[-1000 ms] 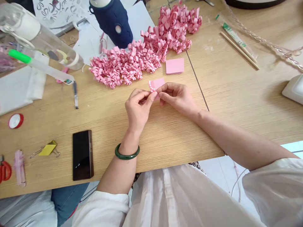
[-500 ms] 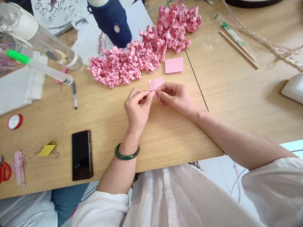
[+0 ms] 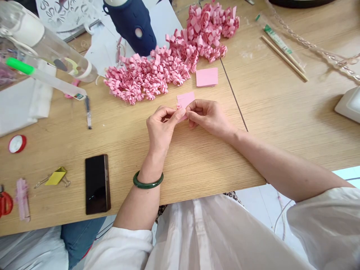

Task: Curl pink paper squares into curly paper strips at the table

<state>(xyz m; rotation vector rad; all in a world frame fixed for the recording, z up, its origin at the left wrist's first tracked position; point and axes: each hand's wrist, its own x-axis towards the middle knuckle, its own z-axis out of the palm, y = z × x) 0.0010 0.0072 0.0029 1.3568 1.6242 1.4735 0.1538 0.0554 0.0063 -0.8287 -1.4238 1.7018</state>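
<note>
A small pink paper piece [image 3: 186, 98] with a cut, fringed left edge is held up between both hands over the table. My left hand [image 3: 163, 125] pinches its lower left side, thumb and fingers together at the fringe. On the lower right, the fingertips of my right hand [image 3: 206, 116] close on the same paper. Part of the paper is hidden by the fingers. Just beyond lies a stack of pink paper rectangles [image 3: 207, 77]. Behind it runs a long heap of curled pink paper flowers [image 3: 152, 75].
A navy bottle [image 3: 133, 28] stands behind the flowers; a clear bottle [image 3: 64, 56] is at the left. Nearer are a phone [image 3: 97, 183], a yellow binder clip [image 3: 57, 177], red tape [image 3: 17, 143] and red-handled scissors [image 3: 5, 202]. Wooden sticks [image 3: 285, 58] lie right. Another person's leg [image 3: 80, 238] shows lower left.
My left thumb and fingers have shifted slightly along the fringe. The curled strips at the paper's upper left edge no longer show; that edge now looks flat. My right hand has barely moved.
</note>
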